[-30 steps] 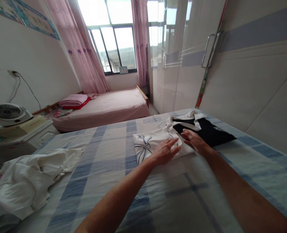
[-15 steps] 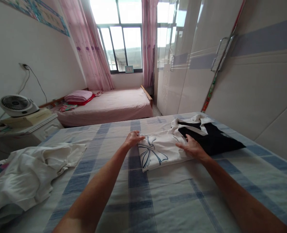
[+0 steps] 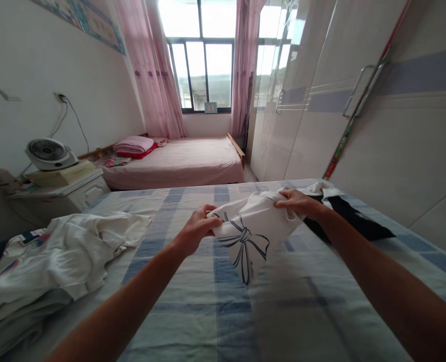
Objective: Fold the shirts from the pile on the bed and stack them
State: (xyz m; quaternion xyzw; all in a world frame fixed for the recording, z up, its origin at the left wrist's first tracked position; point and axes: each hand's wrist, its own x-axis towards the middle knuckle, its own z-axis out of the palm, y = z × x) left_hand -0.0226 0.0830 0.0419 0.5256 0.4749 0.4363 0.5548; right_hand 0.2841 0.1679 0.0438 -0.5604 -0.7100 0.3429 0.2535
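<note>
A white T-shirt with a dark blue bow print hangs folded between my hands, raised off the bed. My left hand pinches its left upper corner, thumb on top. My right hand grips the opposite corner near the collar. The lower edge droops towards the blue and white checked bedsheet. Just behind my right hand lies a black garment with white parts, partly covered by my hand and arm.
Crumpled white clothes are heaped on the bed's left side. A fan stands on a cabinet at the left. Beyond is a second bed with a pink sheet; a glossy wardrobe runs along the right.
Both hands have closed on the T-shirt and lifted it from the bed, so its print side now tilts and hangs. The view has turned slightly left.
</note>
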